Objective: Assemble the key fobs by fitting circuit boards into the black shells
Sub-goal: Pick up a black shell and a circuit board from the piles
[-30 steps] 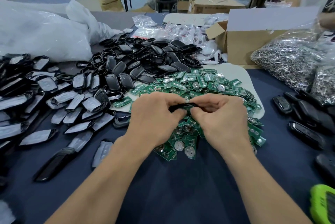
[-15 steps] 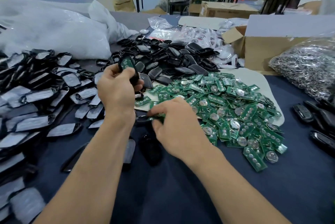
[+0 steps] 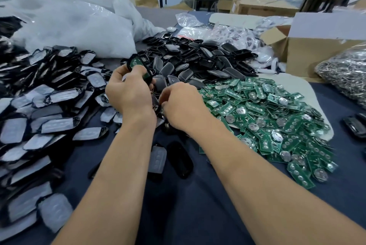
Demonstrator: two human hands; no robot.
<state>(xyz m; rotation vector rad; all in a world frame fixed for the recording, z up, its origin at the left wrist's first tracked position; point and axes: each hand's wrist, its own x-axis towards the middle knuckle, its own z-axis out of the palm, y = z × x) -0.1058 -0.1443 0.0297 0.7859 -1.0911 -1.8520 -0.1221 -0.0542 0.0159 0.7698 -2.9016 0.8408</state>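
Holding that black shell (image 3: 147, 78) up over the heap, you risk the circuit board (image 3: 135, 62) popping back out. It sits in the shell, but I can't tell if it's pressed in flat. One careless twist of your left hand (image 3: 128, 94) and it could drop into the heap of empty shells (image 3: 198, 60), where it would be a pain to find again. Your right hand (image 3: 180, 104) is digging blind too, so it might snag two shells at once.

Your left fingers (image 3: 117, 73) are curled round the shell's edges, gripping it tilted. Your right fingers (image 3: 168, 91) are curled down among the shells, just beside the pile of boards (image 3: 267, 117). I can't tell whether they've actually got hold of anything.
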